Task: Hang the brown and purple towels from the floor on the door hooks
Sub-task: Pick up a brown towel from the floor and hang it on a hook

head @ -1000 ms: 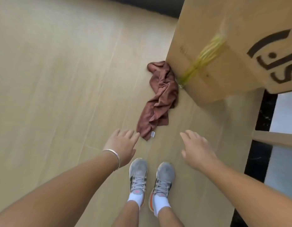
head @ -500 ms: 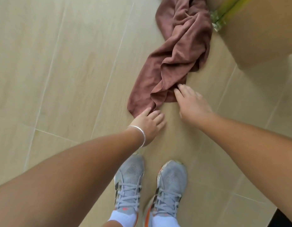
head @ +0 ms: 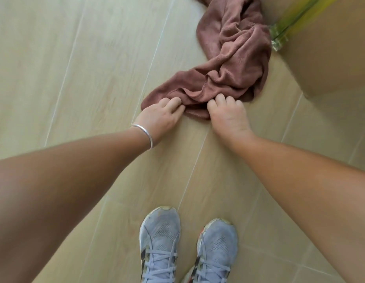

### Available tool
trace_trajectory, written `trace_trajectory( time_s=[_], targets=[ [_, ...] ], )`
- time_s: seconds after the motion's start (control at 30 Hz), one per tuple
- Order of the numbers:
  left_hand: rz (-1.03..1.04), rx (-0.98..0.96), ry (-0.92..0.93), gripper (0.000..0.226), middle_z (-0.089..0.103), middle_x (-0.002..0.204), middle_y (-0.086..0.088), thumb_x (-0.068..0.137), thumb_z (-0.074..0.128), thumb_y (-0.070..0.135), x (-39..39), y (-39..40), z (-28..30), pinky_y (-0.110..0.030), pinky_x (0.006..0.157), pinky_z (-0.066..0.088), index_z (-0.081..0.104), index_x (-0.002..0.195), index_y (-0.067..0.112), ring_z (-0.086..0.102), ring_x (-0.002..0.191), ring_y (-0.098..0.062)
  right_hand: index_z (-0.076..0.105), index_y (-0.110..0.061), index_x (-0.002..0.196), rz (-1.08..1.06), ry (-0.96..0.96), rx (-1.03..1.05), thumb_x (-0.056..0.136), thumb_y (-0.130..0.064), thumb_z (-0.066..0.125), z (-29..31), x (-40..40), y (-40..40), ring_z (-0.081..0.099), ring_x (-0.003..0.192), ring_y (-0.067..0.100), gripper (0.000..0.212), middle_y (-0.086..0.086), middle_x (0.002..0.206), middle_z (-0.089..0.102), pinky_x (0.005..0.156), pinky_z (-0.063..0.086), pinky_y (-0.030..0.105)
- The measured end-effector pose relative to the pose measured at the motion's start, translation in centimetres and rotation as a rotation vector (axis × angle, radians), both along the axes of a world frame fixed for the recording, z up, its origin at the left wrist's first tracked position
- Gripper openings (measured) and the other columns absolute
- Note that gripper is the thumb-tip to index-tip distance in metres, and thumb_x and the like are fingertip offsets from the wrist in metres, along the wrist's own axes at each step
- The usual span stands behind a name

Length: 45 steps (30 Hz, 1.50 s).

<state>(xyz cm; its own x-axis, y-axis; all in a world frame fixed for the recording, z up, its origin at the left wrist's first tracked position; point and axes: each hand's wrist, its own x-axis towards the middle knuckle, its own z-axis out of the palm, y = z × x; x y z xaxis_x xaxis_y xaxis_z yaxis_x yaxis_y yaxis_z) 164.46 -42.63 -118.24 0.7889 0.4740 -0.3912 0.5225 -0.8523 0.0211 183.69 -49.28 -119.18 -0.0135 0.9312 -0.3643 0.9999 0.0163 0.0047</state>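
A crumpled brown towel (head: 230,64) lies on the pale tiled floor, stretching from the upper middle down to my hands. My left hand (head: 159,115), with a silver bangle on the wrist, pinches the towel's near left corner. My right hand (head: 226,113) has its fingers curled over the near edge of the towel, a little to the right of the left hand. No purple towel and no door hooks are in view.
A large cardboard box (head: 324,58) with a yellow-green strap (head: 287,25) stands at the upper right, touching the towel's far end. My two grey sneakers (head: 159,244) stand on the floor below the hands.
Both hands have gone from reaching flat toward the towel to closing on its near edge. The view has dropped lower and closer to the floor.
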Motion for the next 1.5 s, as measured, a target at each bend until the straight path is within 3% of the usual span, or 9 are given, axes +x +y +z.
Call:
trace_trajectory(
  time_s=[0.1,0.23,0.43,0.63,0.7,0.8,0.93,1.1,1.5],
  targets=[
    [0.068,-0.082,-0.173,0.042,0.056,0.118,-0.024,0.083,0.033,0.004,-1.3,1.8,2.7,-0.05,0.078,0.049,0.066,0.11,0.001,0.055,0.096,-0.04,0.054,-0.008,0.104,0.054,0.032,-0.095,0.09,-0.009,0.038,1.6,0.7,-0.5,0.055,0.094,0.036,0.021,0.016,0.104,0.057,0.072,0.036,0.042],
    [0.011,-0.104,-0.149,0.049,0.062,0.105,-0.024,0.077,0.024,0.007,-4.1,3.4,7.9,-0.045,0.067,0.052,0.073,0.082,0.003,0.061,0.085,-0.04,0.048,-0.018,0.11,0.126,-0.015,-0.204,0.091,-0.01,0.038,6.1,1.4,-3.0,0.057,0.097,0.03,0.023,0.008,0.104,0.06,0.069,0.027,0.038],
    [0.005,-0.163,0.043,0.036,0.048,0.13,-0.001,0.087,0.04,0.005,-7.2,3.9,16.6,-0.028,0.09,0.043,0.064,0.109,0.018,0.045,0.116,-0.02,0.053,-0.025,0.105,0.251,0.044,-0.269,0.085,-0.012,0.044,17.5,2.0,-1.8,0.049,0.1,0.026,0.025,0.002,0.101,0.057,0.07,0.024,0.035],
    [0.171,-0.507,0.215,0.048,0.045,0.128,0.013,0.081,0.063,0.052,-12.8,4.0,26.3,-0.021,0.084,0.039,0.063,0.111,0.015,0.051,0.111,-0.011,0.057,-0.018,0.093,0.25,0.275,-0.338,0.083,-0.015,0.048,29.8,0.8,6.6,0.047,0.098,0.026,0.015,0.003,0.097,0.054,0.069,0.028,0.029],
    [0.254,-0.544,0.289,0.048,0.047,0.122,0.013,0.076,0.07,0.05,-14.8,3.6,28.6,-0.018,0.074,0.034,0.062,0.108,0.015,0.054,0.106,-0.011,0.055,-0.021,0.088,0.323,0.284,-0.337,0.081,-0.021,0.053,33.8,-0.7,9.5,0.049,0.096,0.025,0.008,0.002,0.096,0.055,0.072,0.031,0.028],
    [0.485,-0.425,0.297,0.027,0.062,0.115,0.003,0.087,0.057,0.023,-17.2,2.3,31.6,-0.025,0.074,0.042,0.059,0.114,0.02,0.061,0.101,-0.019,0.047,-0.025,0.079,0.416,0.281,-0.313,0.078,-0.034,0.055,39.6,-4.7,13.9,0.052,0.091,0.024,0.013,-0.001,0.088,0.054,0.069,0.035,0.028],
    [0.741,-0.306,0.276,0.02,0.062,0.1,0.004,0.083,0.048,0.045,-20.6,1.9,36.0,-0.027,0.064,0.043,0.055,0.088,0.027,0.063,0.092,-0.019,0.049,-0.023,0.073,0.573,0.161,-0.227,0.086,-0.049,0.042,45.7,-11.4,18.7,0.047,0.081,0.023,0.03,0.0,0.078,0.049,0.068,0.037,0.033],
    [1.014,-0.072,0.18,0.031,0.061,0.099,0.002,0.085,0.046,0.049,-29.4,4.5,43.3,-0.029,0.068,0.044,0.062,0.096,0.025,0.061,0.095,-0.02,0.069,-0.023,0.092,0.758,0.012,-0.075,0.096,-0.049,0.035,52.3,-19.7,24.4,0.053,0.093,0.022,0.043,-0.003,0.087,0.056,0.071,0.037,0.033],
    [1.477,0.253,0.006,0.022,0.058,0.102,0.001,0.09,0.04,0.019,-46.2,-1.6,61.8,-0.038,0.075,0.048,0.061,0.097,0.02,0.053,0.094,-0.025,0.065,-0.025,0.099,0.981,0.13,0.281,0.102,-0.038,0.035,63.6,-35.5,25.7,0.054,0.101,0.021,0.033,-0.005,0.098,0.062,0.082,0.038,0.033]
  ],
)
